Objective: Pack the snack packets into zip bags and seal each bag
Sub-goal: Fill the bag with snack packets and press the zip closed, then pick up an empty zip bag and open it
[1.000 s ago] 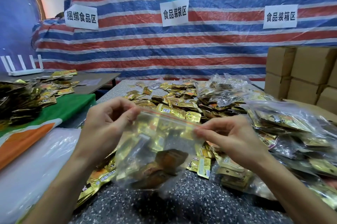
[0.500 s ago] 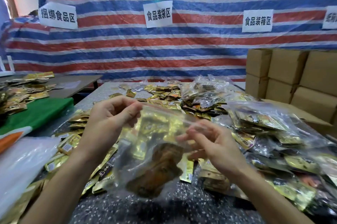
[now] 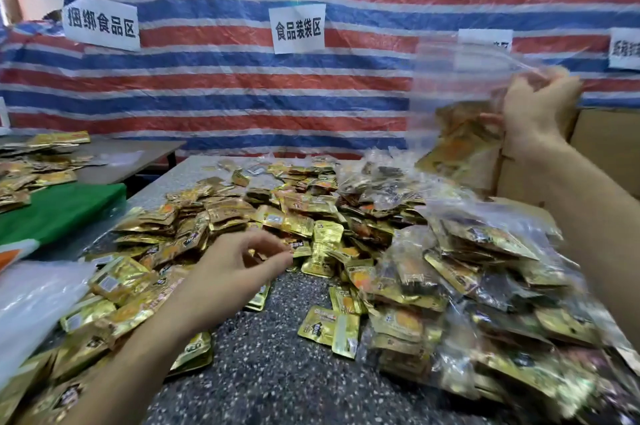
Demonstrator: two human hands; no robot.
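Packets fill the zip bag our right hand grips aloft to set aside, while our empty, slack left hand seeks more.

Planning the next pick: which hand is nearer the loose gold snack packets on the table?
Left. The left hand is low over the loose gold snack packets, fingers loosely curled. The right hand is raised at far right, gripping a filled zip bag.

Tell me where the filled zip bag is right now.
Head view, upper right: the zip bag hangs from the right hand, before the striped tarp, above the heap of packed bags.
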